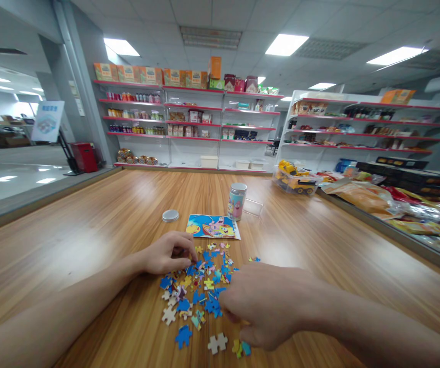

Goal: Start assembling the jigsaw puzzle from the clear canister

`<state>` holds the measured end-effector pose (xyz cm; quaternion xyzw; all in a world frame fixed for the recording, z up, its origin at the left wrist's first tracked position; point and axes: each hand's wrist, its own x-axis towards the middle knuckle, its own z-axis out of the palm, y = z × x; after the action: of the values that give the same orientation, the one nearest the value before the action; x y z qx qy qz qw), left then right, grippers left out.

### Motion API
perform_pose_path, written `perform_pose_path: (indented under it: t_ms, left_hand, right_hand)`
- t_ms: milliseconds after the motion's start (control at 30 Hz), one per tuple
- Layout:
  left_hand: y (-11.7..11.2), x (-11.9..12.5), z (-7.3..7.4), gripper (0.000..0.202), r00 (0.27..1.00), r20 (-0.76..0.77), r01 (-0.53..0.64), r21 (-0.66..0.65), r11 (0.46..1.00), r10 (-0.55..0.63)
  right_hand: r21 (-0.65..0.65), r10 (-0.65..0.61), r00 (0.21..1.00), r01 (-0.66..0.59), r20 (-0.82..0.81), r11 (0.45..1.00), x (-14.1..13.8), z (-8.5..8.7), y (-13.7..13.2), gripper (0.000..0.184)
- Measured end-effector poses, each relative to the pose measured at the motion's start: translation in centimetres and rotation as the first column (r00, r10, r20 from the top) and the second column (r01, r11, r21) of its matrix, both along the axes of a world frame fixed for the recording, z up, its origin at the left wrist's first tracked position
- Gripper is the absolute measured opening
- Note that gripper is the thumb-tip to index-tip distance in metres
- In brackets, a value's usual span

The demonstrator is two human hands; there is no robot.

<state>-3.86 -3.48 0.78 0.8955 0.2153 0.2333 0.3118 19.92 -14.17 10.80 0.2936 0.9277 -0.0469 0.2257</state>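
Observation:
A loose pile of jigsaw puzzle pieces (208, 283) in blue, yellow and pink lies on the wooden table (128, 317), some with their plain side up. My left hand (172, 253) rests at the pile's left edge with its fingers curled down; whatever is at its fingertips cannot be made out. Over the right side of the pile is my right hand (266, 304), its fingers bent under and their tips hidden. Behind the pieces lies a cartoon picture sheet (214, 226). A cartoon-printed tin (237, 202) stands open at its far right corner.
A round metal lid (170, 215) lies left of the sheet. Beside the tin is a clear plastic frame-like item (253, 207). Further back right stands a clear bin of yellow toy trucks (297, 179). Packaged snacks (381, 199) line the right side, and stocked shelves (193, 122) stand behind.

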Motion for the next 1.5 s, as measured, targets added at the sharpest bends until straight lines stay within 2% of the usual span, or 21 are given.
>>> perform_pose_path:
  t_ms: [133, 400, 567, 667, 767, 900, 1000, 1100, 1233, 1400, 1500]
  left_hand:
    - [-0.1, 0.1, 0.1, 0.023, 1.000, 0.003, 0.004, -0.005, 1.000, -0.004]
    - [0.0, -0.2, -0.3, 0.021, 1.000, -0.003, -0.003, -0.015, 1.000, 0.003]
    - [0.0, 0.0, -0.1, 0.022, 1.000, 0.001, -0.009, -0.015, 1.000, 0.009]
    - [-0.1, 0.1, 0.1, 0.022, 1.000, 0.014, -0.002, -0.010, 1.000, 0.002]
    - [-0.1, 0.2, 0.2, 0.024, 1.000, 0.023, 0.006, -0.010, 1.000, -0.006]
    - [-0.1, 0.2, 0.2, 0.025, 1.000, 0.024, 0.003, -0.010, 1.000, -0.002]
    - [-0.2, 0.2, 0.2, 0.026, 0.999, 0.031, 0.007, -0.001, 1.000, -0.007]
    - [-0.2, 0.2, 0.2, 0.027, 0.999, 0.044, 0.021, -0.004, 1.000, -0.021]
    - [-0.2, 0.2, 0.2, 0.026, 0.999, 0.037, 0.016, -0.006, 1.000, -0.016]
    - [-0.1, 0.1, 0.1, 0.027, 1.000, 0.025, 0.014, -0.008, 1.000, -0.014]
    - [-0.1, 0.1, 0.1, 0.027, 0.999, 0.031, 0.022, -0.010, 1.000, -0.022]
  right_hand:
    - [-0.014, 0.052, 0.995, -0.054, -0.086, 0.998, -0.8, -0.4, -0.1, 0.030]
    - [0.004, 0.107, 0.979, -0.108, -0.174, 0.994, -1.3, -1.3, -0.7, 0.024]
    - [-0.013, 0.106, 0.964, -0.113, -0.242, 0.994, -1.2, -1.5, 0.0, 0.018]
    - [0.054, 0.089, 0.911, -0.073, -0.404, 0.996, -1.3, -2.7, 0.8, 0.018]
    - [0.128, 0.114, 0.831, -0.052, -0.544, 0.990, -1.5, -4.6, 1.6, 0.018]
    - [0.237, 0.232, 0.787, -0.112, -0.571, 0.965, -1.8, -7.3, 2.1, 0.023]
    - [0.300, 0.282, 0.742, -0.114, -0.609, 0.947, -2.0, -8.3, 2.2, 0.024]
    - [0.285, 0.261, 0.722, -0.092, -0.640, 0.954, -1.9, -8.3, 2.1, 0.019]
    - [0.222, 0.220, 0.740, -0.098, -0.635, 0.970, -1.7, -7.8, 1.9, 0.012]
    - [0.187, 0.186, 0.754, -0.085, -0.630, 0.979, -1.5, -7.4, 1.9, 0.033]
    - [0.189, 0.132, 0.754, -0.011, -0.644, 0.982, -1.7, -7.7, 2.0, 0.032]
